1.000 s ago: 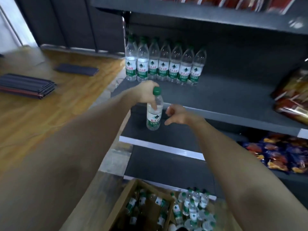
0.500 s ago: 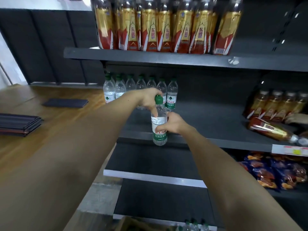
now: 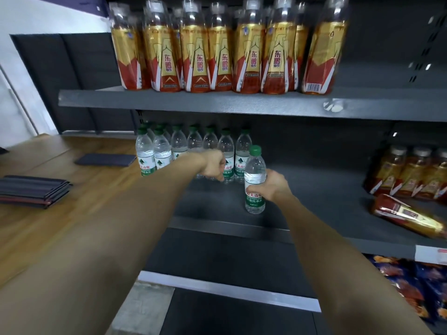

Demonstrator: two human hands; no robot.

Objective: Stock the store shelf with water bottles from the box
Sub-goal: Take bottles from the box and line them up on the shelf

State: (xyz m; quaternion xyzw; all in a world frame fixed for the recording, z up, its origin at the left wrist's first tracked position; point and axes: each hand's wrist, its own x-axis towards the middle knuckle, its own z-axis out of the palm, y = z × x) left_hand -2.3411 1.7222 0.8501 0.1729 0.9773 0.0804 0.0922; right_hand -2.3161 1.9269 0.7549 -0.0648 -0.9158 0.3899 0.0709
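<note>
Centre frame, the right hand (image 3: 271, 187) grips a water bottle (image 3: 254, 180) upright above the shelf (image 3: 314, 189); the left hand (image 3: 214, 165) hangs curled, empty. Next: set it beside the bottle row (image 3: 193, 151).

Middle shelf (image 3: 314, 180), frame centre: row of water bottles (image 3: 193, 148) at back left, amber drink bottles (image 3: 411, 172) upright at far right, one of them (image 3: 408, 216) lying on its side in front. Top shelf (image 3: 193, 102): gold-red bottles (image 3: 225, 52) in a row. Wooden floor (image 3: 48, 226), left: dark panel stack (image 3: 31, 189), single panel (image 3: 105, 160).
</note>
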